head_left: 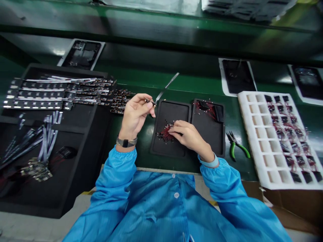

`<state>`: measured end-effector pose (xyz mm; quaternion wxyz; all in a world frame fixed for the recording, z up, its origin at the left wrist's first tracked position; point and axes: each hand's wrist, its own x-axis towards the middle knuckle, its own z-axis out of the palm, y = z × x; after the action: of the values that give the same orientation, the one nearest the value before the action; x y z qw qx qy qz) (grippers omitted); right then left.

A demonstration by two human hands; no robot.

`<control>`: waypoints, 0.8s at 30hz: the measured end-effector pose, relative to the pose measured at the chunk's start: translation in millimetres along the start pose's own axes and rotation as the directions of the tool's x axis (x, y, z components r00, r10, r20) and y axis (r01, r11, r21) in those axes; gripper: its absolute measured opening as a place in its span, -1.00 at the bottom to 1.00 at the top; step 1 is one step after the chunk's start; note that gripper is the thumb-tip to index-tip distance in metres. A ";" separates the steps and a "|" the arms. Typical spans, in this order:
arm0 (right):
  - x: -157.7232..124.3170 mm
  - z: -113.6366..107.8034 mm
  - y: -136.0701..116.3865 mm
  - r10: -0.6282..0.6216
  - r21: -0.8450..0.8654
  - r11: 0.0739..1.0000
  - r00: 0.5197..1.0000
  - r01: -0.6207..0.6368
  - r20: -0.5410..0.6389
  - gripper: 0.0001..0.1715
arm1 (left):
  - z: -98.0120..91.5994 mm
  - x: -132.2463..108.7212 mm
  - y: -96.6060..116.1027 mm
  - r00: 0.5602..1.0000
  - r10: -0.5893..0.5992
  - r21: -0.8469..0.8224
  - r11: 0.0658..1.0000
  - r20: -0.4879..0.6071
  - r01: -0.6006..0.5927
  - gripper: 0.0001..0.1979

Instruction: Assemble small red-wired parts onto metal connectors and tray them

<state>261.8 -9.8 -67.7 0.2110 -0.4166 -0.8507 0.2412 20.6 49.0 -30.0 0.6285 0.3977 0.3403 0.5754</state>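
My left hand [136, 113] is raised above the bench, its thumb and fingers pinching a small circuit board. From that board a thin silvery ribbon cable [167, 86] sticks up to the right. Lower down, my right hand [188, 135] reaches into a pile of tiny parts with red wires [164, 134], fingers pressed together at its edge. What those fingertips hold, if anything, is hidden. The pile lies in a shallow black tray [173, 112]. Right of it, a second black tray [207, 136] bears more red-wired parts [205, 107] and a black piece.
Green-handled cutters [237, 147] lie right of the trays, beside a white foam tray [262, 143] partly filled with black wired parts. At left stands a black bin [75, 132] with ribbon-cable boards. More small boards [121, 101] are stacked near my left hand. Device panels [238, 76] rest behind.
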 end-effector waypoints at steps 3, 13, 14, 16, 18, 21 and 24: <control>0.9 -3.8 -1.7 0.028 0.053 0.998 0.992 -0.022 -0.125 -0.77 | 0.6 -0.9 0.5 1.000 -0.004 0.003 1.000 -0.002 0.004 -0.62; -0.3 -16.8 -14.4 0.442 0.534 0.821 0.817 -0.203 -0.369 -0.83 | 2.7 -0.5 -4.2 0.998 0.014 -0.006 1.000 -0.054 -0.015 -0.72; -0.8 -16.3 -12.6 0.477 0.595 0.776 0.812 -0.209 -0.336 -0.81 | 2.5 0.0 -5.4 0.998 0.026 -0.010 1.000 -0.056 -0.027 -0.73; -1.5 -15.8 -8.8 0.499 0.687 0.696 0.829 -0.209 -0.253 -0.76 | 2.1 0.8 -7.1 0.997 0.042 -0.008 0.999 -0.059 -0.043 -0.75; -2.1 -16.6 -6.0 0.496 0.736 0.642 0.848 -0.213 -0.187 -0.71 | 2.0 1.3 -7.4 0.997 0.043 0.002 0.999 -0.064 -0.043 -0.76; -3.1 -20.3 -5.1 0.498 0.760 0.606 0.857 -0.233 -0.135 -0.69 | 2.5 1.2 -7.1 0.998 0.028 0.014 1.000 -0.063 -0.028 -0.76; -3.8 -24.8 -5.6 0.501 0.763 0.594 0.859 -0.253 -0.106 -0.74 | 2.8 1.1 -8.1 0.998 0.017 0.014 1.000 -0.055 -0.016 -0.77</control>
<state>274.5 -10.0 -45.3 0.4321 -0.5026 -0.5300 0.5290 26.8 49.5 -35.9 0.6114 0.3888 0.3582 0.5888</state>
